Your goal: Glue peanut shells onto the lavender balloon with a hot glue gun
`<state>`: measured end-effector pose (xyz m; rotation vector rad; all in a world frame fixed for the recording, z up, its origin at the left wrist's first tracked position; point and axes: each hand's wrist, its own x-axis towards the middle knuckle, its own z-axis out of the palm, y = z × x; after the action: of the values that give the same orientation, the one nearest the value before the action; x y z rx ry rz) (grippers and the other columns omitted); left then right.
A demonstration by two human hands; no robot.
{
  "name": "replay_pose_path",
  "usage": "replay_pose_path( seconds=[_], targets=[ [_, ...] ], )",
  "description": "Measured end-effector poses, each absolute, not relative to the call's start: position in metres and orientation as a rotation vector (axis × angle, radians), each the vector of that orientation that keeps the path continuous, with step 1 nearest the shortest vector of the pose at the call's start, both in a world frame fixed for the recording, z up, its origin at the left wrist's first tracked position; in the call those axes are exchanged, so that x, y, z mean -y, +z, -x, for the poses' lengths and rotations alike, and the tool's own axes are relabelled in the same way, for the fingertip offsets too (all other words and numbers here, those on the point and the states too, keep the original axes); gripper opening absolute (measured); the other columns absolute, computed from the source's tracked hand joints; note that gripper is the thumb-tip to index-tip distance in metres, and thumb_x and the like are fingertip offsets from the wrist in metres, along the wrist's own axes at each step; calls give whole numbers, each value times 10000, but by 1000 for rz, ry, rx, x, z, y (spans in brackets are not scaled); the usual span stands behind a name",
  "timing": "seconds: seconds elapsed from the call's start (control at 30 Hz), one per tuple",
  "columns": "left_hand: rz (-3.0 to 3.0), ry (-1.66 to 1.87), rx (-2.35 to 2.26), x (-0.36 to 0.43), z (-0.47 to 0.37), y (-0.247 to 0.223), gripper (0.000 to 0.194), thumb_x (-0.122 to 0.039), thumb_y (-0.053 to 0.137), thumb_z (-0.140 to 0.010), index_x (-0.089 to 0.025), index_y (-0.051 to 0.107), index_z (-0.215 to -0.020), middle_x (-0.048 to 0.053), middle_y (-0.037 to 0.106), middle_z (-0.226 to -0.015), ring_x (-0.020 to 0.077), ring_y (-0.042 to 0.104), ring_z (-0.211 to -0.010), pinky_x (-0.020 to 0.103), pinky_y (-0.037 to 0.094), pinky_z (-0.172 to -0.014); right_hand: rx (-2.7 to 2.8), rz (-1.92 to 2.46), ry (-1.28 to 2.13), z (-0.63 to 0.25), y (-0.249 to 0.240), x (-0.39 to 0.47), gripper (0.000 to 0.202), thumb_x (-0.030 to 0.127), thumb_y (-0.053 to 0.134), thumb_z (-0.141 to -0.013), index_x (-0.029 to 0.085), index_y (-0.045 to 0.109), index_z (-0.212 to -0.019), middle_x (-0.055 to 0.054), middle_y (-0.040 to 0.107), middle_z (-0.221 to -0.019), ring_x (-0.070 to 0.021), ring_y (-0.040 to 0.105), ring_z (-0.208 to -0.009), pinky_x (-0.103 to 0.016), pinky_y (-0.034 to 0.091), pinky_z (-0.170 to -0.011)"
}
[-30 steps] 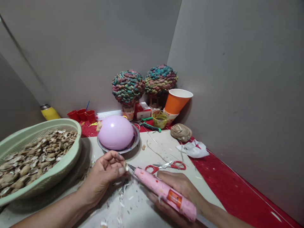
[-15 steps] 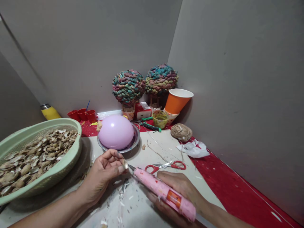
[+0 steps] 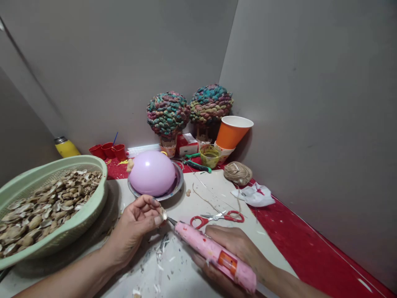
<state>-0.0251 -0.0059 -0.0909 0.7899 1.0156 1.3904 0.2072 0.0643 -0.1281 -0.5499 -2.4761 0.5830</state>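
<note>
Between thumb and fingertips, my left hand (image 3: 138,223) pinches a peanut shell (image 3: 163,214) with its pale inside showing. My right hand (image 3: 228,248) is wrapped round a pink glue gun (image 3: 201,244) with an orange switch, its dark nozzle pointing up and left. The nozzle tip is at the shell; whether they touch is too small to tell. Behind my left hand, a lilac balloon (image 3: 151,171) rests in a metal bowl (image 3: 178,190). Red-handled scissors (image 3: 217,217) lie open just beyond the glue gun.
A green basket (image 3: 99,198) of peanut shells stands at the left. Two colourful shell-covered balls (image 3: 169,114) stand at the back, beside an orange cup (image 3: 233,132). Twine (image 3: 237,173), a white tissue (image 3: 256,194) and green-handled pliers (image 3: 198,166) lie on the right and behind.
The glue gun's nozzle has shifted very slightly down at the shell. Both hands keep their grips, and the view has moved a little.
</note>
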Motion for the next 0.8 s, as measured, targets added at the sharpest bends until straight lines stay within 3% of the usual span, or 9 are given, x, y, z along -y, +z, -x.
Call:
replay_pose_path(
  seconds=[0.3, 0.57, 0.8],
  targets=[
    [-797, 1393, -1038, 5, 25, -91, 299, -171, 823, -707, -180, 595, -901, -12, 624, -829, 90, 541, -736, 213, 441, -713, 2404, 640, 560, -200, -122, -54, 371, 440, 506, -892, 230, 334, -639, 60, 378, -567, -100, 359, -457, -257, 251, -443],
    [-829, 1380, -1063, 6, 26, -92, 286, -174, 820, -712, -180, 596, -891, -13, 618, -820, 86, 528, -731, 197, 427, -701, 2421, 614, 564, -201, -123, -52, 396, 487, 477, -919, 226, 377, -638, 57, 370, -576, -106, 349, -473, -279, 256, -457],
    [-867, 1360, -1077, 5, 27, -96, 287, -156, 813, -714, -181, 586, -889, -16, 628, -819, 82, 538, -728, 187, 428, -687, 2475, 581, 543, -199, -118, -51, 356, 428, 478, -912, 214, 427, -633, 40, 416, -577, -108, 341, -486, -287, 247, -469]
  ],
)
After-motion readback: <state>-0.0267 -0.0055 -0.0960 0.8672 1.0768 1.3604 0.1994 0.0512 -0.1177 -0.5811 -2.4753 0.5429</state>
